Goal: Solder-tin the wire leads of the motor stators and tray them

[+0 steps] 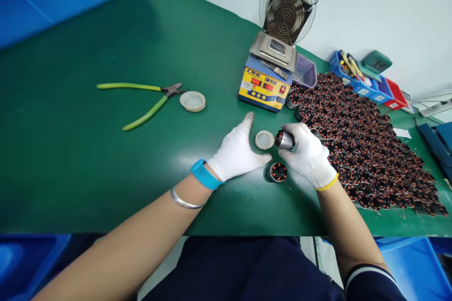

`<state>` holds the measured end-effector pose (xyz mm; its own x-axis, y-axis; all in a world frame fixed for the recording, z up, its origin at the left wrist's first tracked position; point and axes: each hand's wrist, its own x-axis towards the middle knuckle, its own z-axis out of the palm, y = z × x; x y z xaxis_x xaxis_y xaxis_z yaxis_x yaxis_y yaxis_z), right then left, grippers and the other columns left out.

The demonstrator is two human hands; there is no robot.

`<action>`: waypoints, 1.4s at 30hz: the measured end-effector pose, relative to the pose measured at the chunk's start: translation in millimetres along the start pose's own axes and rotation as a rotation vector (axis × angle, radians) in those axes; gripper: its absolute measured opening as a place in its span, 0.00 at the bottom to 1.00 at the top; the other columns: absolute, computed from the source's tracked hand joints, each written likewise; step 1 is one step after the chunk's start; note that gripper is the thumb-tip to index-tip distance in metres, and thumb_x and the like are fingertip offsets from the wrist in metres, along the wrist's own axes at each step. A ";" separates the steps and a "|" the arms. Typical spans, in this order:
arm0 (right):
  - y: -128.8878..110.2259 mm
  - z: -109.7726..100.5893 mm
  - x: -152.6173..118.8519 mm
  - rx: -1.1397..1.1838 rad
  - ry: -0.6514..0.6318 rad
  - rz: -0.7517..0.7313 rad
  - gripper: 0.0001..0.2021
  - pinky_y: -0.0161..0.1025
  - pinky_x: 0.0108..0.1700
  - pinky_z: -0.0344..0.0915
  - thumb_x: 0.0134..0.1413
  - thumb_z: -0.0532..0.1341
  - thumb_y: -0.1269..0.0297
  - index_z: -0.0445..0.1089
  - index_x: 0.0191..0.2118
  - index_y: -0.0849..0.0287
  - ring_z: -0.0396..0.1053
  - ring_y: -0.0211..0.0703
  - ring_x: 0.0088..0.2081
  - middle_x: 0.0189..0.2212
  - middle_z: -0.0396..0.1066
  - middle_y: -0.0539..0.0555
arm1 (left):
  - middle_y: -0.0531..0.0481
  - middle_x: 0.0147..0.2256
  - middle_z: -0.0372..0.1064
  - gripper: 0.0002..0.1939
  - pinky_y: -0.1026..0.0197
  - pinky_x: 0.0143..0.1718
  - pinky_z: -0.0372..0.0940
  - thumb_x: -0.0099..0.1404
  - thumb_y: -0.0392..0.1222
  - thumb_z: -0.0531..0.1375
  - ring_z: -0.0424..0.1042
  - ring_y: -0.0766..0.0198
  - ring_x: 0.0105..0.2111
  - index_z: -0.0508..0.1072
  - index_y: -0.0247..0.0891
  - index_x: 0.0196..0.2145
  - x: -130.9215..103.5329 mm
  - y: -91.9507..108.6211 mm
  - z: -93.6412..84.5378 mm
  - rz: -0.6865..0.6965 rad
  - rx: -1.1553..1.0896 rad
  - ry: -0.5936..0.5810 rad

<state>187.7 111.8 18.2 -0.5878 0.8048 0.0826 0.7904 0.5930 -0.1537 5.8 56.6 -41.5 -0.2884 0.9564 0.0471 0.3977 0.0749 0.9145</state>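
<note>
My right hand (306,154), in a white glove with a yellow cuff, grips a motor stator (285,139), a silver cylinder with copper windings, tilted on its side above the bench. My left hand (238,150), in a white glove with bare-looking fingertips, is spread with thumb and fingers apart and nothing between them. Between the hands lies a small round white dish (264,139). A second stator (277,172) stands upright just below it, windings facing up, with a thin wire sticking out.
Many upright stators (353,150) crowd the bench's right side. A yellow-and-blue solder pot (263,87) with digital readouts sits ahead, a fan (285,18) behind it. Green-handled cutters (144,87) and another round dish (192,101) lie left. Blue bins (367,88) stand far right.
</note>
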 end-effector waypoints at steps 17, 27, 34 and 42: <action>-8.8 -15.9 23.7 -0.213 -0.271 -0.106 0.23 0.38 0.30 0.60 0.51 0.63 0.57 0.69 0.55 0.53 0.73 0.49 0.39 0.45 0.72 0.54 | 0.39 0.48 0.77 0.43 0.51 0.48 0.68 0.60 0.41 0.60 0.77 0.49 0.46 0.49 0.33 0.69 6.0 -14.6 24.1 0.189 0.390 -0.069; -3.3 -17.3 14.3 -0.350 -0.086 -0.184 0.23 0.48 0.41 0.68 0.53 0.61 0.66 0.69 0.56 0.52 0.68 0.56 0.46 0.50 0.68 0.60 | 0.38 0.51 0.74 0.44 0.50 0.46 0.68 0.59 0.39 0.60 0.76 0.47 0.46 0.47 0.33 0.69 4.9 -15.3 24.8 0.182 0.386 -0.058; -25.4 -12.5 23.7 -0.551 -0.274 -0.189 0.17 0.44 0.35 0.66 0.64 0.51 0.69 0.72 0.52 0.50 0.67 0.51 0.40 0.46 0.71 0.62 | 0.38 0.50 0.74 0.42 0.50 0.46 0.68 0.62 0.40 0.59 0.75 0.46 0.46 0.47 0.32 0.69 2.9 -12.8 24.2 0.177 0.388 -0.061; 5.2 -54.5 81.3 -0.436 0.033 -0.160 0.20 0.56 0.46 0.66 0.61 0.57 0.63 0.65 0.59 0.49 0.63 0.61 0.52 0.53 0.64 0.61 | 0.35 0.48 0.74 0.42 0.48 0.48 0.65 0.58 0.41 0.63 0.73 0.43 0.47 0.54 0.30 0.67 7.9 -15.1 19.0 0.086 0.538 0.045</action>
<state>153.4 181.7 77.8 -0.7082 0.6984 0.1037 0.6930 0.6593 0.2917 14.1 68.4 -62.6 -0.2677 0.9532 0.1402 0.8075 0.1426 0.5724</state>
